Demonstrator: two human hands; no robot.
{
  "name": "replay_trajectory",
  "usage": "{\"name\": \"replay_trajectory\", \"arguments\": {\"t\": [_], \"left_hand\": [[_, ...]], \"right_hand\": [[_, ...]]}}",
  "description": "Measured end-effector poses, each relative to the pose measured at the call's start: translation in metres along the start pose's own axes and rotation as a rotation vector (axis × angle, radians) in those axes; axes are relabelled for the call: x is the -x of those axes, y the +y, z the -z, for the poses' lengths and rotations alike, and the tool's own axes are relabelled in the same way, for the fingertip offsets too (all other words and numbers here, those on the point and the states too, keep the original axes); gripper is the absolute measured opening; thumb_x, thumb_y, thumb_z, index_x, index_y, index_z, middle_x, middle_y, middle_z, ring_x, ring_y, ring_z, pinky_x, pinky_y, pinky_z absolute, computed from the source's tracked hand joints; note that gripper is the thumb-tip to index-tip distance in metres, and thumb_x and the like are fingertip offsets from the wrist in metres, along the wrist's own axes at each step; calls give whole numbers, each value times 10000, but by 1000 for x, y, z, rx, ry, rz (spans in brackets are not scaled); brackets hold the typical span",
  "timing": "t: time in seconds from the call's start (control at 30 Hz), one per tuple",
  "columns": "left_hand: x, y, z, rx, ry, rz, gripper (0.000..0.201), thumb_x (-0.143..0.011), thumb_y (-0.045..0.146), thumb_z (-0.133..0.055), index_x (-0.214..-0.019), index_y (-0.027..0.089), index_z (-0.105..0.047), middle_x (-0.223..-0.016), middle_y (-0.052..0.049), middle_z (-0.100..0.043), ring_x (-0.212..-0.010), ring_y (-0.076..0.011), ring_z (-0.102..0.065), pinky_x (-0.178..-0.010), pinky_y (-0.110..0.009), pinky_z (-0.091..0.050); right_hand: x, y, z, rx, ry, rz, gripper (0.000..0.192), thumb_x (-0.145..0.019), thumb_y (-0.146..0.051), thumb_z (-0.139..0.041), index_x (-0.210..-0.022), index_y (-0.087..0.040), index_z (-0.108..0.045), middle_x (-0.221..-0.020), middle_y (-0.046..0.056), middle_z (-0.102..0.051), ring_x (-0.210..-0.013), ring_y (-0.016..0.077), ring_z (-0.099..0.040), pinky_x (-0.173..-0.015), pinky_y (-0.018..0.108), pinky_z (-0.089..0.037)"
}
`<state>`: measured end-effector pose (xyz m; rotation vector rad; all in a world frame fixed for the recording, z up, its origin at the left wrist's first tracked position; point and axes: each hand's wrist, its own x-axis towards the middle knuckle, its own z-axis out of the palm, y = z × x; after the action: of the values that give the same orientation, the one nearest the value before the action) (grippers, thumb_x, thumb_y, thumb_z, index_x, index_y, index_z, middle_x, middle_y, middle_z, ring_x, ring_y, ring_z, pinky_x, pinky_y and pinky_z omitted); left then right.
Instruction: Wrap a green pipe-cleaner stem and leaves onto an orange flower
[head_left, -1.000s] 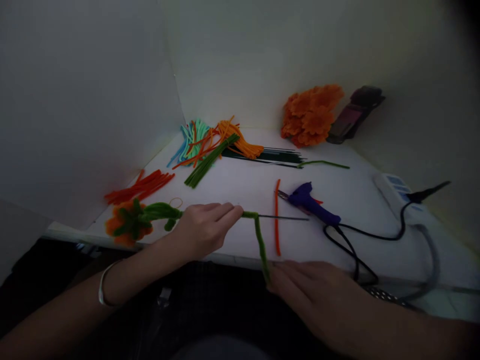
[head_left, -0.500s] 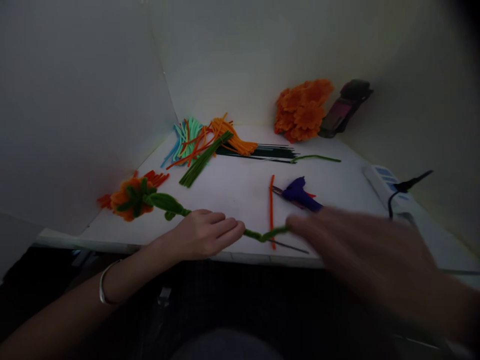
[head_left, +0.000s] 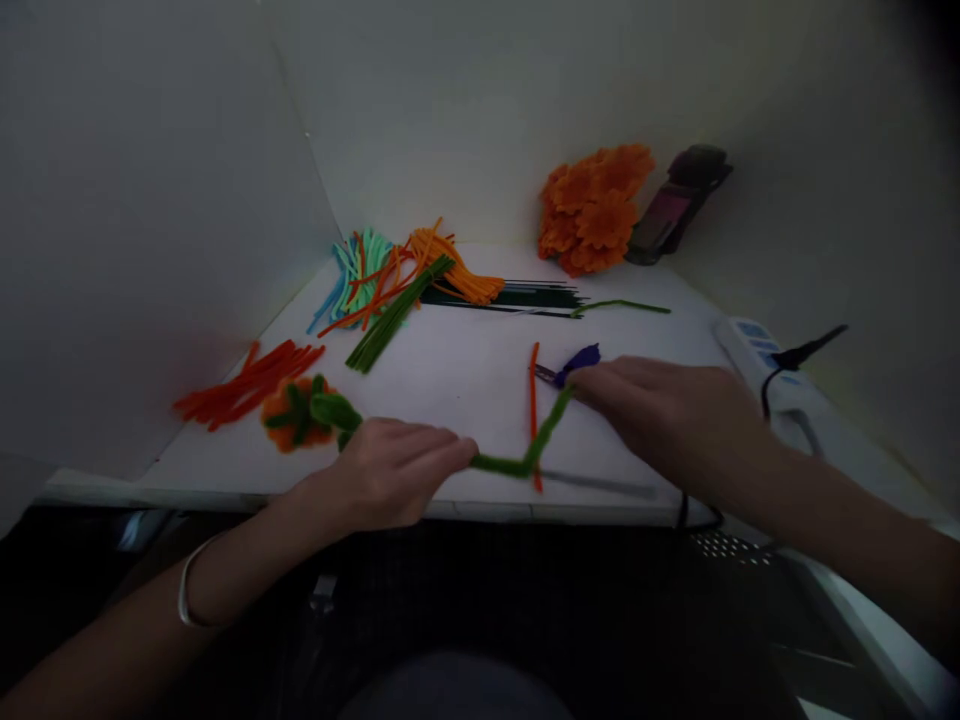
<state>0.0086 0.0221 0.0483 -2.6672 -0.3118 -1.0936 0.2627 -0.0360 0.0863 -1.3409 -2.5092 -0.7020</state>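
My left hand (head_left: 390,470) grips the green-wrapped stem of an orange pipe-cleaner flower (head_left: 294,411) whose head lies at the left near the table's front edge. A green pipe cleaner (head_left: 529,450) runs from my left fingertips to the right and bends upward. My right hand (head_left: 667,405) pinches its free end, above a bare wire stem (head_left: 600,483) that sticks out to the right. The purple glue gun (head_left: 577,362) lies just behind my right hand, partly hidden by it.
A loose orange pipe cleaner (head_left: 533,400) lies mid-table. Red pieces (head_left: 244,385) lie at left; blue, orange and green bundles (head_left: 397,285) and dark wires (head_left: 517,297) at the back. Finished orange flowers (head_left: 592,205) and a dark device (head_left: 675,205) stand in the far corner. A power strip (head_left: 765,360) sits right.
My right hand has swung the green pipe cleaner's free end from below the table edge up over the table toward the glue gun. The flower head has shifted a little.
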Motion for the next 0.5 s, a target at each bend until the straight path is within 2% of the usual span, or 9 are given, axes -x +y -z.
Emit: {"name": "replay_trajectory", "arguments": {"t": [0.07, 0.1, 0.17, 0.23, 0.27, 0.33, 0.4, 0.43, 0.5], "left_hand": [[-4, 2, 1, -46, 64, 181, 128, -839, 113, -460, -943, 147, -527, -727, -6, -675, -588, -72, -611, -524, -167, -438], [-5, 2, -1, -89, 43, 228, 129, -834, 109, -466, -939, 150, -529, -731, -4, -675, -579, -73, -610, -512, -168, -433], [-4, 1, -7, -166, -60, 209, 149, -821, 90, -456, -937, 146, -531, -744, -4, -677, -568, -86, -612, -488, -182, -429], [0, -1, -11, -187, -150, 98, 187, -801, 66, -447, -954, 135, -528, -759, -9, -680, -574, -101, -618, -484, -197, -439], [3, -1, -12, -166, -162, 31, 198, -796, 65, -446, -964, 132, -527, -762, -10, -681, -575, -103, -617, -492, -201, -448], [5, 0, -9, -65, -122, -40, 192, -803, 78, -448, -968, 133, -528, -749, -10, -679, -575, -95, -613, -515, -195, -460], [4, 2, -3, 32, -44, 29, 169, -814, 90, -457, -957, 137, -535, -738, -12, -675, -587, -81, -611, -539, -172, -463], [3, 3, 0, 47, -11, 101, 162, -814, 92, -471, -954, 139, -539, -740, -13, -674, -596, -76, -613, -549, -162, -464], [-1, 4, 2, 21, 21, 198, 159, -809, 94, -495, -952, 141, -546, -749, -13, -674, -609, -74, -618, -559, -152, -466]], "right_hand": [[4, -10, -16, -209, -84, 40, 212, -856, -85, -363, -867, -170, -557, -716, 10, -633, -612, 126, -581, -487, 227, -354], [8, -20, -18, -301, -174, 119, 198, -861, -87, -364, -858, -166, -545, -696, 1, -619, -598, 118, -574, -505, 226, -374], [16, -40, -9, -361, -182, 162, 191, -886, -134, -369, -769, -167, -517, -607, -14, -579, -502, 108, -525, -460, 231, -350], [18, -44, 11, -292, -24, 195, 232, -903, -135, -324, -784, -165, -521, -650, 15, -612, -548, 127, -550, -488, 248, -369], [17, -38, 21, -224, 75, 180, 241, -899, -115, -305, -834, -159, -533, -696, 34, -635, -603, 141, -573, -525, 258, -386], [11, -16, 27, -82, 154, 125, 243, -881, -81, -320, -959, -160, -536, -726, 32, -648, -651, 147, -587, -531, 253, -376], [7, 2, 14, -52, 121, -12, 184, -857, -93, -394, -878, -188, -551, -754, 8, -658, -629, 133, -591, -459, 229, -327], [7, 4, 3, -151, 45, 2, 197, -855, -91, -389, -891, -185, -559, -813, 13, -667, -673, 127, -608, -488, 215, -361], [11, -7, -16, -368, -128, 81, 231, -850, -66, -365, -894, -169, -567, -799, 14, -660, -673, 108, -607, -543, 203, -404]]}}
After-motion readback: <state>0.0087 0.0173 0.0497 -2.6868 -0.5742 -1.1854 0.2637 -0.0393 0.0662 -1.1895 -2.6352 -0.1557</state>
